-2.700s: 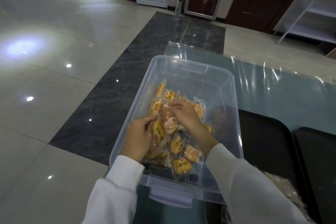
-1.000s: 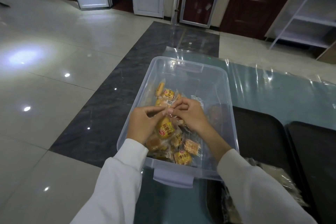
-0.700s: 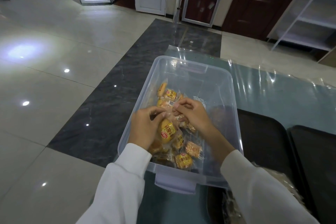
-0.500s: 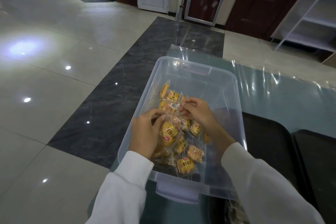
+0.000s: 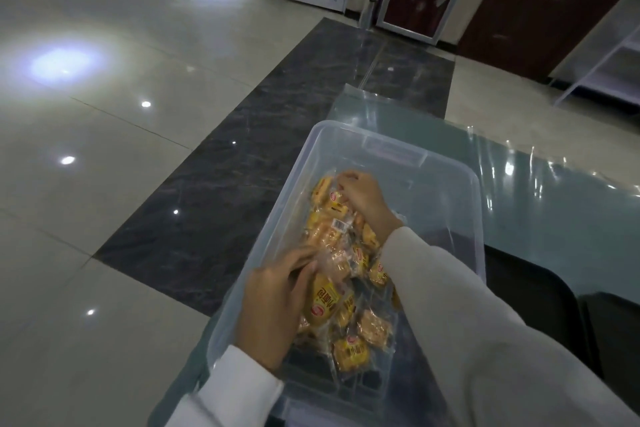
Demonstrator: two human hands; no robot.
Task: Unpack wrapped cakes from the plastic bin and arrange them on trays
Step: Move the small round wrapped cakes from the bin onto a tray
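My right hand [image 5: 363,196] has left the spot at mid-bin where both hands met a moment ago and reached to the far end of the heap, fingers curled onto a wrapped cake [image 5: 334,199]; whether they have truly pinched it I cannot tell. My left hand [image 5: 277,302] stays low in the frame, fingers bent round the crinkled wrapper of a large yellow cake [image 5: 323,302]. All the cakes remain in the clear plastic bin [image 5: 450,194]; the dark trays [image 5: 540,302] at lower right have received none, so gathering continues.
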